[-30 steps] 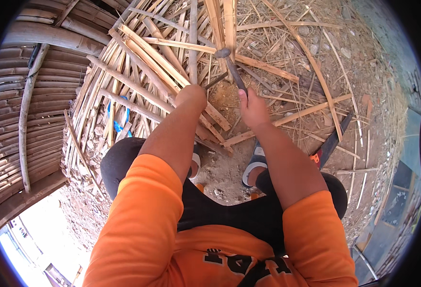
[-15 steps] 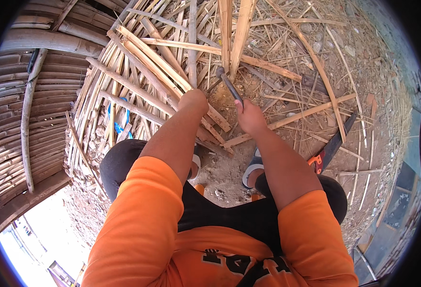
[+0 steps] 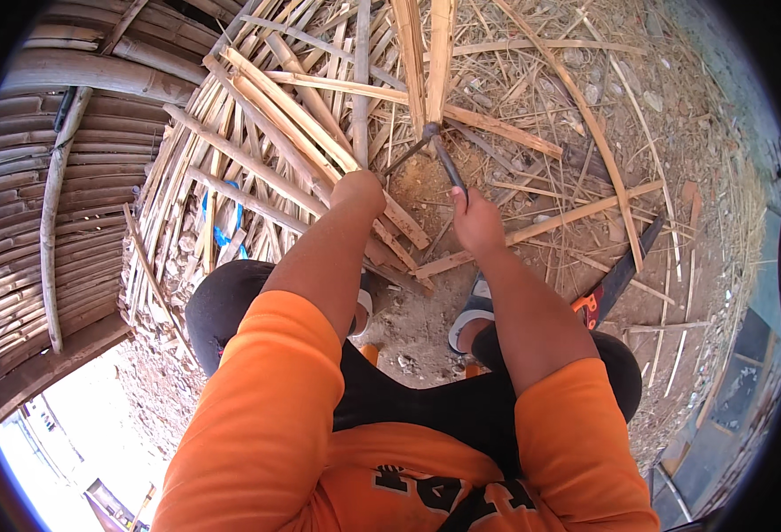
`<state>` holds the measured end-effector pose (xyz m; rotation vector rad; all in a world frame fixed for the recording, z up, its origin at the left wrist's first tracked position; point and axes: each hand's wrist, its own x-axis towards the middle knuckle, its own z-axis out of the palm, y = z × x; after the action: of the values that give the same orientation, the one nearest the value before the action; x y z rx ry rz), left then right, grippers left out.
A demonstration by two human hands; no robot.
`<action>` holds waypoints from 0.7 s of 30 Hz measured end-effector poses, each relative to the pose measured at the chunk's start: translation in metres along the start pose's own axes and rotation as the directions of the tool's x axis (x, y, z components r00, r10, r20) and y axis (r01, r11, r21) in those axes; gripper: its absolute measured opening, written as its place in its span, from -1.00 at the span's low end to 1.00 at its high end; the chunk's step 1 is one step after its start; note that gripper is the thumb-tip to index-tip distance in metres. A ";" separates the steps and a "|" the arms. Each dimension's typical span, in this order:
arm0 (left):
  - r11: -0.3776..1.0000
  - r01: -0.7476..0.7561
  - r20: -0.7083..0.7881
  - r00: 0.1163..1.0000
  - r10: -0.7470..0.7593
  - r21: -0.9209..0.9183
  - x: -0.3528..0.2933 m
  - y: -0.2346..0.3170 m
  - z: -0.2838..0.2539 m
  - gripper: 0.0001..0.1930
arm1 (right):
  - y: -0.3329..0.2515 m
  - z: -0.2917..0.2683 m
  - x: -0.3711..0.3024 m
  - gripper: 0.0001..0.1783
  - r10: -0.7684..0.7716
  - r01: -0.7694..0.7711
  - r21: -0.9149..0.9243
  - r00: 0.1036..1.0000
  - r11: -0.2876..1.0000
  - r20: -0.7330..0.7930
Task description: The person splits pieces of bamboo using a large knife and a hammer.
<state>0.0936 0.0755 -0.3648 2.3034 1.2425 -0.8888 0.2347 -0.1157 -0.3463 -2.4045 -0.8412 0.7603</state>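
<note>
A: Right hand (image 3: 479, 223)?
B: Fingers wrapped round the low end of the hammer (image 3: 449, 164), thumb along the handle. Its head's at the far end of a dark thin bar (image 3: 405, 157), near the foot of a split wood stave (image 3: 440, 66).
A: Left hand (image 3: 360, 191)?
B: At the bar's near end; fingers hidden, can't tell.
A: Handling?
B: Hammer's probably head-heavy, stiff; grip low. Bar's likely rigid; hold the near end.

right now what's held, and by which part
The right hand holds a hammer low on its handle; the left hand seemingly grips a dark blade, exact hold hidden.
</note>
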 end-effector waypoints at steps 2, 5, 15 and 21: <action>0.995 -0.070 0.021 0.997 0.069 0.066 -0.010 0.006 -0.015 -0.63 | -0.007 -0.010 0.003 -0.48 -0.031 0.032 0.042 0.999 0.999 -0.038; 0.996 -0.060 0.015 0.998 0.059 0.063 -0.004 0.004 -0.008 -0.63 | -0.023 -0.016 0.006 -0.47 -0.062 0.068 0.086 0.996 0.994 -0.069; 0.999 0.007 0.009 1.000 -0.007 -0.042 -0.015 0.008 -0.012 -0.70 | -0.017 -0.013 0.009 -0.45 -0.028 0.029 0.074 1.000 0.997 -0.011; 0.998 0.002 -0.050 0.999 -0.004 -0.055 -0.011 0.003 0.009 -0.68 | 0.001 0.011 -0.005 -0.47 0.050 -0.050 0.000 0.997 0.999 0.063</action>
<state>0.0882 0.0624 -0.3634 2.2942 1.2755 -0.7919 0.2246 -0.1174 -0.3537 -2.4190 -0.8073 0.8601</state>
